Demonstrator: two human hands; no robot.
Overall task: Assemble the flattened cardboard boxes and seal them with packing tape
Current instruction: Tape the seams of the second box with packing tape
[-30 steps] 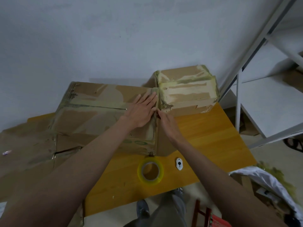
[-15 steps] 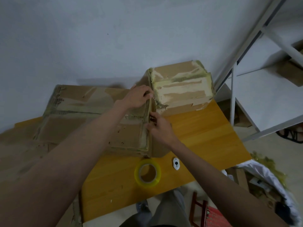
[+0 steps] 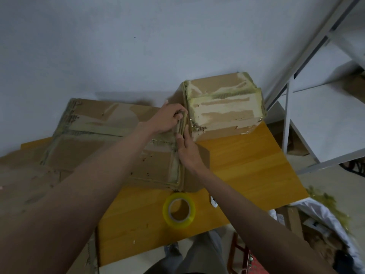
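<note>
Large box (image 3: 110,147): closed, on table (image 3: 246,167), centre-left; contents hidden.
Left hand (image 3: 167,119): fingers curled over box's far right edge.
Right hand (image 3: 187,153): fingers straight, pressing right edge.
Small box (image 3: 225,107): sealed, 1 o'clock.
Tape roll (image 3: 179,210): 6 o'clock.

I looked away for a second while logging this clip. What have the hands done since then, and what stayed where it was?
The left hand, flat on the big box a second ago, has curled its fingers over the box's right edge. The right hand presses that same edge throughout. The tape roll and the small box have not moved.
</note>
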